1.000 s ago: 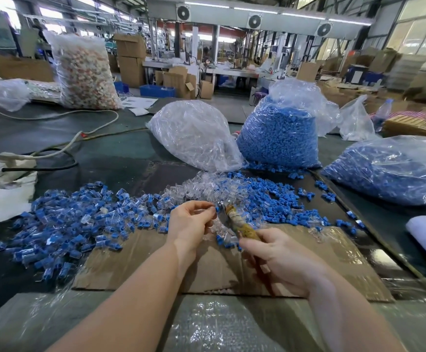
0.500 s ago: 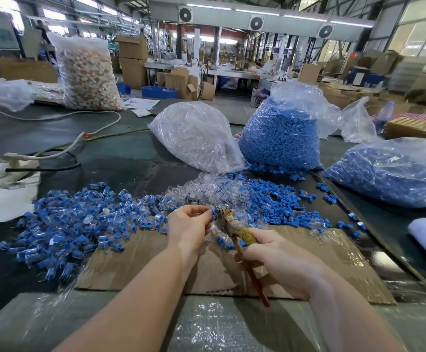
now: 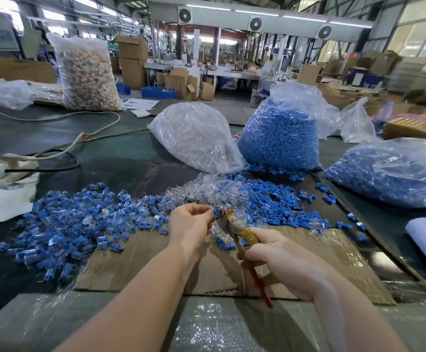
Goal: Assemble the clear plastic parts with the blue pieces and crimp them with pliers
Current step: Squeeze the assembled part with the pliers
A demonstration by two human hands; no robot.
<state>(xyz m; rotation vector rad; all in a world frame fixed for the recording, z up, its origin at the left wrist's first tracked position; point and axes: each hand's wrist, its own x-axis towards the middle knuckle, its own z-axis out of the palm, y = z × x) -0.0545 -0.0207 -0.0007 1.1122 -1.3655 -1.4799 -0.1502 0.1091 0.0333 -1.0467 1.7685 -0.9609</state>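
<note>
Toward the table's left edge lies a heap of assembled clear-and-blue plastic parts (image 3: 62, 224) on the dark table (image 3: 110, 158). Over the flat brown cardboard sheet (image 3: 135, 265), the left hand (image 3: 190, 226) pinches one small clear-and-blue piece (image 3: 214, 212) at the nose of tape-wrapped, red-handled pliers (image 3: 241, 235), which the right hand (image 3: 280, 260) grips. Loose blue plastic pieces (image 3: 278, 201) spread rightward.

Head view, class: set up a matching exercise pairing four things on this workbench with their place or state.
Things:
1. pliers
2. bag of clear parts
3. pile of assembled pieces
4. cardboard sheet

Places or states:
A. heaped left of the hands
B. lying flat under the hands
C. held in the right hand
D. standing beside the blue-filled bag

Pairs: 1-C, 2-D, 3-A, 4-B
</note>
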